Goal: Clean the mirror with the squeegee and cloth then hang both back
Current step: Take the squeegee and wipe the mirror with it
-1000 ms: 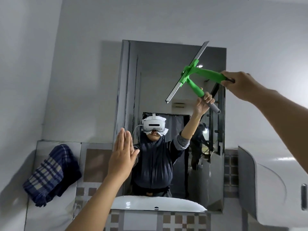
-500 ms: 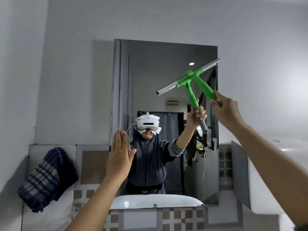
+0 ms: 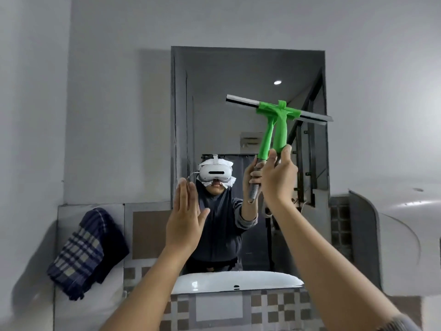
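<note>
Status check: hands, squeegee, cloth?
Right hand gripping squeegee handle, blade up on mirror. Left hand open, flat. Cloth hanging at left, untouched.

We raise both arms. Our left hand [image 3: 185, 217] is flat, fingers straight and together; our right hand [image 3: 278, 179] is closed in a fist.

Bathroom: wall mirror [image 3: 214, 111], basin [image 3: 238, 280], tiles [image 3: 262, 304].

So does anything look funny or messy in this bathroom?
Nothing looks broken or spilled. The dark blue checked cloth hangs bunched up left of the wall mirror. The right hand holds the green-handled squeegee, its blade tilted slightly. The left hand is open and flat.
</note>
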### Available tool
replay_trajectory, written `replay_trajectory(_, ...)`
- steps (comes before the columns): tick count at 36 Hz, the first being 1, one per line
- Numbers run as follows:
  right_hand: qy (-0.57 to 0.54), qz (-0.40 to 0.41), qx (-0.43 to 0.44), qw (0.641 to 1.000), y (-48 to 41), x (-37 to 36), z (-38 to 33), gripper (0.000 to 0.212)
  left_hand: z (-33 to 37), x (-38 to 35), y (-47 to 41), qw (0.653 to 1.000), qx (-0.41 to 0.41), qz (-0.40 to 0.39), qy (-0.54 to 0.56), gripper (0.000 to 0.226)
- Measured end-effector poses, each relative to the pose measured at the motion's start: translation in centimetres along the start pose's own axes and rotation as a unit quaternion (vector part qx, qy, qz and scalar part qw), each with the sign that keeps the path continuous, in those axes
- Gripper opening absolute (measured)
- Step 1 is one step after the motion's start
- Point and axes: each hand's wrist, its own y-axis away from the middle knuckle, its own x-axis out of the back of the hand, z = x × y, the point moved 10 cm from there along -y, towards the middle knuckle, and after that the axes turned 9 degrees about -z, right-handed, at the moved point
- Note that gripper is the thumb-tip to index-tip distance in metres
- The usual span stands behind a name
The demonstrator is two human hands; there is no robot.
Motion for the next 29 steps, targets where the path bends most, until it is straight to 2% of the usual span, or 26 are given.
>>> replay_trajectory(3,-0.026,0.0,-0.037,0.999,0.9,-2.5,-0.4,0.034,-0.4,0.3,0.4,1.0,0.008,-0.013,0.008,0.08)
replay_trajectory(5,-0.056,-0.04,-0.045,0.997,2.7,-6.4,-2.5,0.043,-2.9,2.2,2.1,0.999,0.047,-0.002,-0.025,0.08)
replay_trajectory(10,-0.058,-0.054,-0.031,0.996,4.0,-8.2,-4.5,0.049,-2.5,1.9,1.0,0.998,0.047,-0.008,-0.028,0.078)
replay_trajectory(14,-0.024,-0.119,0.015,0.993,6.6,-8.4,-5.5,0.041,-1.1,1.0,1.5,0.999,0.038,-0.005,-0.004,0.078)
replay_trajectory(18,0.028,-0.197,0.037,0.979,8.6,-5.9,-2.0,0.048,2.2,-2.9,4.1,0.998,0.055,-0.027,0.034,0.078)
replay_trajectory(23,0.095,-0.199,0.087,0.971,7.1,-4.0,-1.1,0.048,2.4,-4.1,4.2,0.996,0.059,-0.04,0.057,0.082)
replay_trajectory(29,0.174,-0.231,0.171,0.942,4.2,-2.7,-2.0,0.046,1.2,-3.8,3.9,0.997,0.055,-0.028,0.055,0.086)
